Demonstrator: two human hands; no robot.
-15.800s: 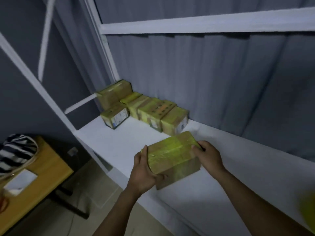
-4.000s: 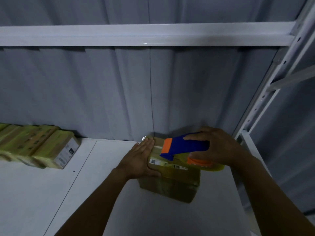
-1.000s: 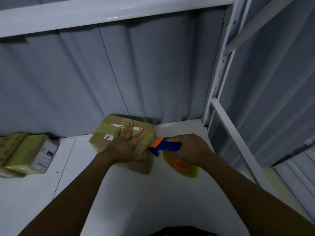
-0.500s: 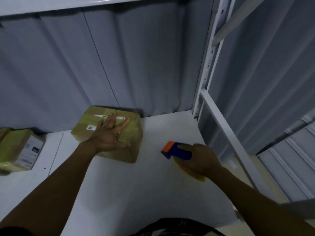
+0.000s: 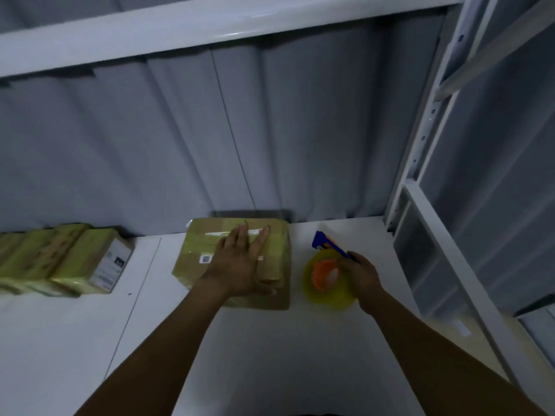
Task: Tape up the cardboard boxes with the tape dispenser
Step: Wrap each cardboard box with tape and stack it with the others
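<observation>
Pressing flat on top of the cardboard box [image 5: 276, 244] with the left hand [image 5: 240, 267], fingers straight and a little spread, palm over the near half of the lid. Gripping the tape dispenser [image 5: 326, 273] with the right hand [image 5: 362, 276], fingers curled over the near end of the blue handle. Hands apart, the box's right edge between them. Holding the dispenser low, just right of the box, yellow roll on the near side and blue nose pointing away. Resting on the shelf [image 5: 255, 340] or hovering just above it: cannot tell.

Judging by the glossy yellowish bands across the lid, probably between strips on this box.

To lay the next strip well:
- Pin the box down hard with the left palm, since the smooth shelf probably lets it slide.
- Bring the dispenser's nose to the box's right edge and stick the tape tail a little down the side.
- Pull straight across the seam in one even stroke, roller pressed to the lid.
- Shift the left fingers out of the tape's path first, or risk taping over them.
- Tilt to cut just past the far edge, then rub the end down.

Left of the box, apart from it, a row of taped boxes [image 5: 75, 262]. Right of the box, beyond the dispenser, the rack's white upright [image 5: 420, 145].
</observation>
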